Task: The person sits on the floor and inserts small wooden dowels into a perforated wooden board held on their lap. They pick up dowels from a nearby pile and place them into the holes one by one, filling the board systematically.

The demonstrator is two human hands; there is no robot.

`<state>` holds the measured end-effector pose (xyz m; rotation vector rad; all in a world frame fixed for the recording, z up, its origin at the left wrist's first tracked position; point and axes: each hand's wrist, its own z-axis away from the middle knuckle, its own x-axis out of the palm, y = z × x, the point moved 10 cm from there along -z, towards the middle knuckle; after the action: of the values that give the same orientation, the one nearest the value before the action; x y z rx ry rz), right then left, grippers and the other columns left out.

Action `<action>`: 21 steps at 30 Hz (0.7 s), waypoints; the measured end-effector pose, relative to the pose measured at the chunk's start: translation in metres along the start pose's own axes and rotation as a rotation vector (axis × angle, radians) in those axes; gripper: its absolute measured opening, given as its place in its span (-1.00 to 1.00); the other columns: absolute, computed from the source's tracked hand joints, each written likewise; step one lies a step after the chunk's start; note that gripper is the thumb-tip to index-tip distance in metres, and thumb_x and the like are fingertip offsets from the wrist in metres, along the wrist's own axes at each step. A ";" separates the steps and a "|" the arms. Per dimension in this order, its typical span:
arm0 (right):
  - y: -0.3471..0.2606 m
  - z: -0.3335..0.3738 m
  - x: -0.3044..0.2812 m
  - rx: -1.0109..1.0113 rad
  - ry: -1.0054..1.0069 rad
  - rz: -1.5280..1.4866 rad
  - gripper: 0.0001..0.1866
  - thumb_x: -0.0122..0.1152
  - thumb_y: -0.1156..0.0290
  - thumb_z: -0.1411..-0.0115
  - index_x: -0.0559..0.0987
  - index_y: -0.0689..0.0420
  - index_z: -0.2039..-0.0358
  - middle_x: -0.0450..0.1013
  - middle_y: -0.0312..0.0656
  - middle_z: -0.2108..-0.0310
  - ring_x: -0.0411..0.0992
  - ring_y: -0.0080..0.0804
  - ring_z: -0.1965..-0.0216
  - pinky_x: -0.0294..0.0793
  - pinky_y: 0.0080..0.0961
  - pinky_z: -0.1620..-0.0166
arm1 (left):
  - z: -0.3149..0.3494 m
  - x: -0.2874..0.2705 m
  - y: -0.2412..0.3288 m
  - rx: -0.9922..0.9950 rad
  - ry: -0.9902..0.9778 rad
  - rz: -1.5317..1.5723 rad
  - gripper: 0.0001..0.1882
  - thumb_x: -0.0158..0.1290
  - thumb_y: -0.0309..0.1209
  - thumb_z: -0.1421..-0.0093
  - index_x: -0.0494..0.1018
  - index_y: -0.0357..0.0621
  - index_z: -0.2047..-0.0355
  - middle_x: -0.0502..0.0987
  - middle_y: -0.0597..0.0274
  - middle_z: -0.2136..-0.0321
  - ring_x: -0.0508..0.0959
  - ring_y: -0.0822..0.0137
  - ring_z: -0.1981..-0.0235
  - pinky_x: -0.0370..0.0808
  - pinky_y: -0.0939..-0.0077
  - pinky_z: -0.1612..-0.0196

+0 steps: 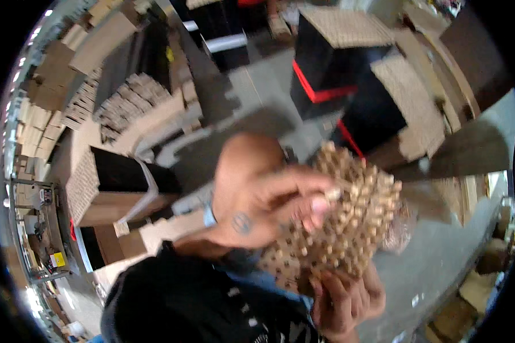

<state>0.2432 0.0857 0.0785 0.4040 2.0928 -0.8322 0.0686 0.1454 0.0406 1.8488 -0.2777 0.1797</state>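
Note:
A light-brown board [277,266] with rows of holes lies in front of me, its far part crowded with short wooden pegs. Above it, my left hand [257,197] is closed, index finger and thumb pinching a small wooden peg [333,195]. At the near edge of the board, my right hand [349,300] has its fingers curled in and closed on that edge. Its fingertips are partly hidden, so I cannot tell whether a peg is in them too. Both hands are slightly blurred.
Black blocks with red edges [326,91] and brown, grid-patterned tops stand ahead. To the left is another black block [120,177]. Behind it, long dark strips [134,63] lie stacked. Grey floor [257,86] runs between them; metal shelving [37,228] is at far left.

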 end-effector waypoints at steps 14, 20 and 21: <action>0.004 0.039 0.001 -0.193 0.475 -0.289 -0.57 0.02 0.52 -0.40 0.36 0.33 -0.25 0.52 0.32 0.10 0.57 0.13 0.15 0.61 -0.06 0.18 | -0.005 0.015 -0.010 -0.104 -0.107 0.106 -0.67 -0.08 -0.62 -0.41 0.40 -0.29 -0.16 0.52 0.01 0.15 0.56 0.32 0.24 0.54 0.47 0.23; 0.004 0.043 0.006 -0.117 0.401 -0.269 -0.63 0.03 0.59 -0.35 0.42 0.30 -0.16 0.51 0.33 0.21 0.54 0.19 0.21 0.57 -0.05 0.18 | -0.003 0.015 -0.013 -0.112 -0.025 0.190 -0.67 -0.01 -0.49 -0.42 0.42 -0.35 -0.15 0.55 0.23 0.22 0.51 0.48 0.29 0.49 0.59 0.25; 0.005 0.041 0.006 -0.116 0.357 -0.266 -0.65 0.03 0.59 -0.35 0.44 0.31 -0.14 0.51 0.32 0.20 0.55 0.18 0.21 0.57 -0.05 0.19 | -0.003 0.014 -0.013 -0.109 -0.016 0.191 -0.67 -0.01 -0.49 -0.42 0.42 -0.35 -0.15 0.55 0.23 0.23 0.51 0.48 0.29 0.49 0.58 0.25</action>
<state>0.2660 0.0609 0.0538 0.2249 2.5542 -0.8314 0.0863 0.1506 0.0330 1.7161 -0.4673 0.2758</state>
